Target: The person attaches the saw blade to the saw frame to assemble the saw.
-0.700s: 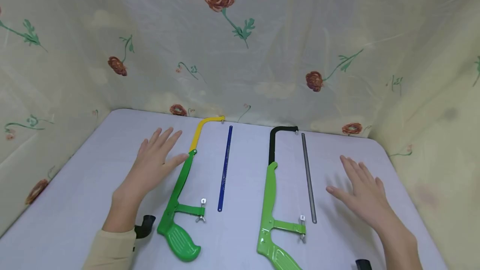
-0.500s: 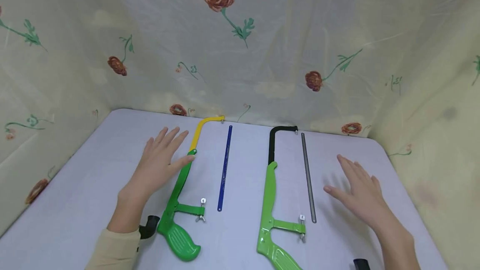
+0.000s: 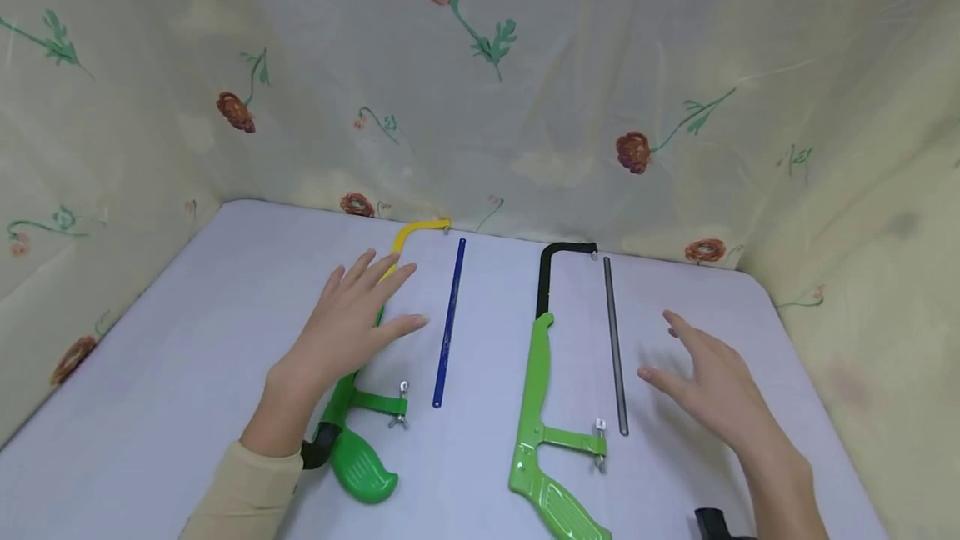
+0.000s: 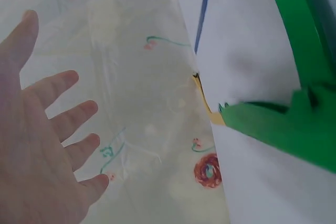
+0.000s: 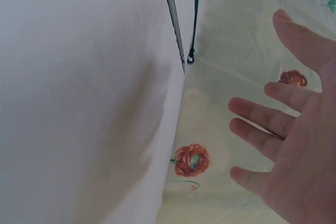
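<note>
Two hacksaw frames lie on the white table without blades fitted. The left hacksaw frame (image 3: 363,465) is dark green with a yellow front bow; the right hacksaw frame (image 3: 534,390) is light green with a black bow. A blue hacksaw blade (image 3: 450,323) lies beside the first, a grey hacksaw blade (image 3: 616,348) beside the second. My left hand (image 3: 341,332) hovers over the dark green frame, fingers spread and holding nothing, covering part of it. To the right of the grey blade, my right hand (image 3: 708,382) is held above the table, fingers extended, nothing in it.
A flower-patterned curtain (image 3: 525,107) hangs behind the table and along both sides. The white table (image 3: 210,315) ends against it at the back. Black wrist mounts (image 3: 321,445) show by both forearms.
My left hand has moved right, from beside the dark green frame to over it. My right hand has shifted slightly left, toward the grey blade. The view has tilted down a little.
</note>
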